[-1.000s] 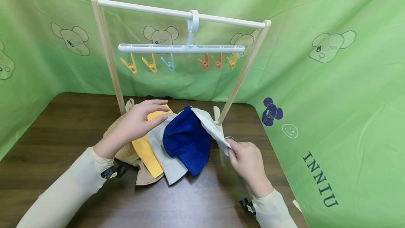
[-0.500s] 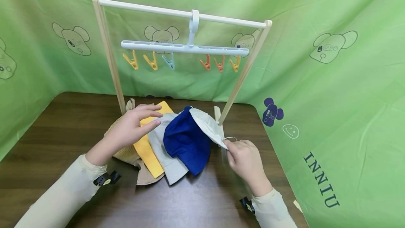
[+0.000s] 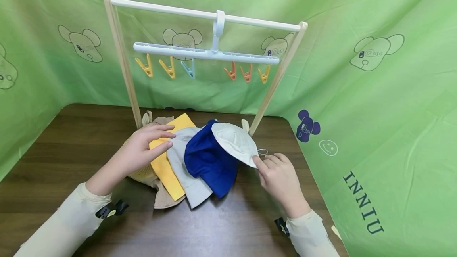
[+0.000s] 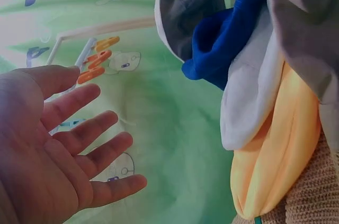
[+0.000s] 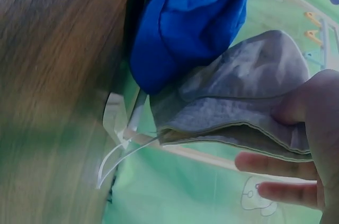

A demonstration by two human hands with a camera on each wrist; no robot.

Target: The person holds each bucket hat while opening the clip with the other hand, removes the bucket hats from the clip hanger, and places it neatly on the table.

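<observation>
The right hand [image 3: 280, 179] pinches the brim edge of a white hat [image 3: 233, 140], thumb on one side of the cloth. In the right wrist view a thin cord loop [image 5: 114, 160] hangs from this hat. The white hat lies against a blue hat [image 3: 210, 162], which overlaps a light grey hat [image 3: 183, 158]. Beyond these, a yellow hat [image 3: 166, 173], a brown hat [image 3: 166, 201] and a tan knitted hat [image 3: 141, 173] lie in the same row. The left hand [image 3: 139, 148] hovers over the row's left part, fingers spread and holding nothing, as the left wrist view shows.
A wooden rack [image 3: 125, 62] stands at the back of the brown table [image 3: 214, 229]. From its top bar hangs a pale blue hanger [image 3: 207, 54] with several yellow, blue and orange clips. Printed green cloth [image 3: 357, 102] encloses the table behind and at the sides.
The right hand has turned the white hat so more of its broad face shows. The left hand has drawn back to the left. The hanger sways slightly.
</observation>
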